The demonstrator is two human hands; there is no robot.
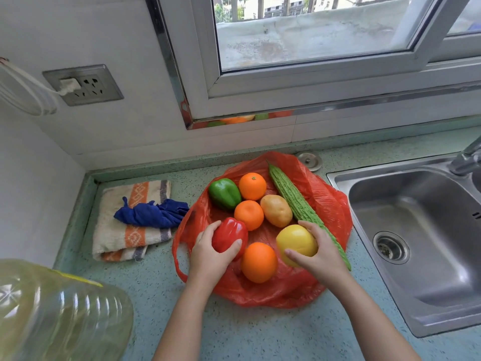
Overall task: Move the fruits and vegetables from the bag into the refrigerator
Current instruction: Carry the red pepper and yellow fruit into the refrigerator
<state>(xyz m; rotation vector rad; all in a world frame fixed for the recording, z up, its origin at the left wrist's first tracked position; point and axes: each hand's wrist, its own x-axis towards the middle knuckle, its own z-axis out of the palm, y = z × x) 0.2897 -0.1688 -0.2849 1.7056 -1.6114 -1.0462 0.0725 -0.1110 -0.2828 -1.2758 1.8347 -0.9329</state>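
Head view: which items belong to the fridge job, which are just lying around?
Job: red bag, red pepper (left hand grips it), yellow pepper (right hand grips it), green pepper, potato, bitter gourd, back orange, middle orange, front orange.
Lying about: striped towel, blue cloth, plastic bottle, sink, wall socket.

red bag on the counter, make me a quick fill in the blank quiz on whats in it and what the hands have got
1. The left hand grips the ____ bell pepper.
2. The right hand holds a round ____ fruit.
3. On the red bag lie ____ oranges.
4. The bitter gourd lies on the bag's side nearest the ____.

Missing words: red; yellow; three; sink
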